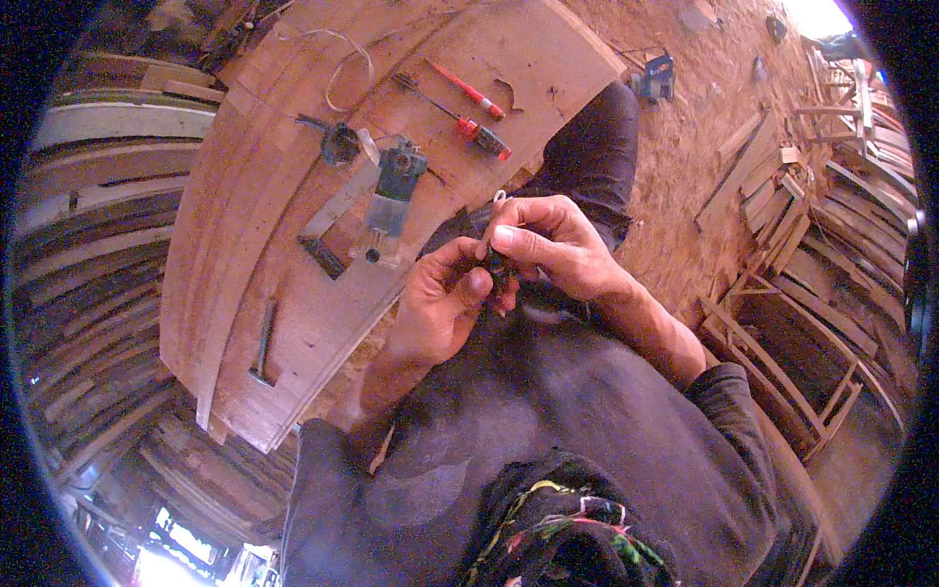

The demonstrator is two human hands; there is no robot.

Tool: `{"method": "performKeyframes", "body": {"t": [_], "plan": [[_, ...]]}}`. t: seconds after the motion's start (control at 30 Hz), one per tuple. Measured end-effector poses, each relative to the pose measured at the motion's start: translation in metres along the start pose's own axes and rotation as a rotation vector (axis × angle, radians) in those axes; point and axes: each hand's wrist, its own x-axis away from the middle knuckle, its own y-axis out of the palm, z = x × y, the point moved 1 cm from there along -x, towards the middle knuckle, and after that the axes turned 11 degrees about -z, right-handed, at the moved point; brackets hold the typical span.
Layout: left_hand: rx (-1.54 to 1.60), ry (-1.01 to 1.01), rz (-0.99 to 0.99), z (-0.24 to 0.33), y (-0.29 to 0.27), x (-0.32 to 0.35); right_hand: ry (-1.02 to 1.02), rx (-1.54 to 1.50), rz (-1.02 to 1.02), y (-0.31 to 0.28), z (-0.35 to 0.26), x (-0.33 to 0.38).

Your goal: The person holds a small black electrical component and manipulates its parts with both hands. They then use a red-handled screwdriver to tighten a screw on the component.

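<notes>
In front of my chest, my left hand (442,295) and my right hand (556,245) meet, fingers closed on a small dark part (497,262). Most of the part is covered by my fingertips, so its kind cannot be made out. A short pale loop (500,197) sticks up above my right fingers. To the left, on the wooden work surface (245,245), a power tool body with a dark green top and clear base (396,186) lies beside a round dark piece (340,145). Farther off lie a screwdriver with a red and black handle (479,137) and a slim red screwdriver (468,90).
A metal square (328,256) lies by the power tool, and a metal L-shaped tool (265,342) nearer me. A thin cord (367,70) curls at the far left. Stacked boards (117,186) line the left; a blue tool (657,76) and wood pieces (773,196) lie on the floor.
</notes>
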Motion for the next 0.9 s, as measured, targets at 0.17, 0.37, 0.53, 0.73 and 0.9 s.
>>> {"method": "performKeyframes", "body": {"t": [0.17, 0.37, 0.53, 0.73, 0.9], "plan": [[0.114, 0.052, 0.024, 0.005, 0.007, 0.0, -0.151, 0.009, 0.098, 0.005, 0.005, 0.005], [0.072, 0.078, 0.023, 0.004, 0.007, 0.0, -0.354, 0.445, 0.186, 0.003, 0.006, 0.016], [0.041, 0.083, 0.03, 0.004, 0.006, 0.002, -0.458, 0.758, 0.222, 0.003, 0.002, 0.016], [-0.053, 0.081, 0.071, 0.007, 0.009, 0.003, -0.513, 0.823, 0.213, 0.004, -0.002, 0.017], [-0.089, 0.059, 0.128, 0.012, 0.016, 0.003, -0.588, 0.939, 0.207, 0.003, 0.001, 0.018]]}}
